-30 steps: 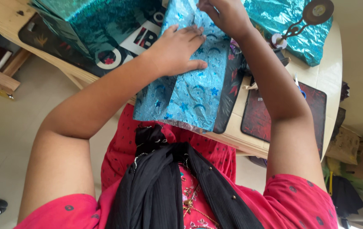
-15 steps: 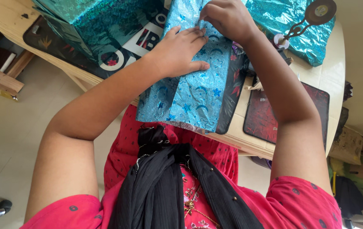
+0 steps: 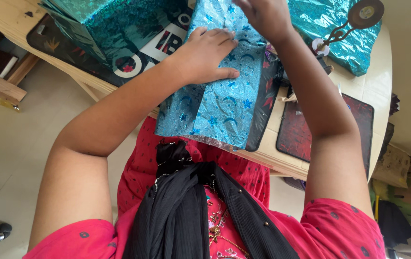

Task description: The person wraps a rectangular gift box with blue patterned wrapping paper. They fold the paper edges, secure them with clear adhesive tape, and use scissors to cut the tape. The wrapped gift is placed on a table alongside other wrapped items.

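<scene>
My left hand [image 3: 204, 55] lies flat, fingers together, pinning the blue starred wrapping paper [image 3: 224, 103] on the parcel at the table [image 3: 373, 86] edge. My right hand [image 3: 265, 17] works the fold above; its fingertips are cut off, so I cannot tell their grip. Best to keep the paper taut and the crease straight.

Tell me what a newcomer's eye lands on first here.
First the shiny blue wrapped parcel with stars and crescents, hanging over the table's near edge. The left hand lies flat on it; the right hand works at its far end. A teal foil box sits upper left on the wooden table.
</scene>
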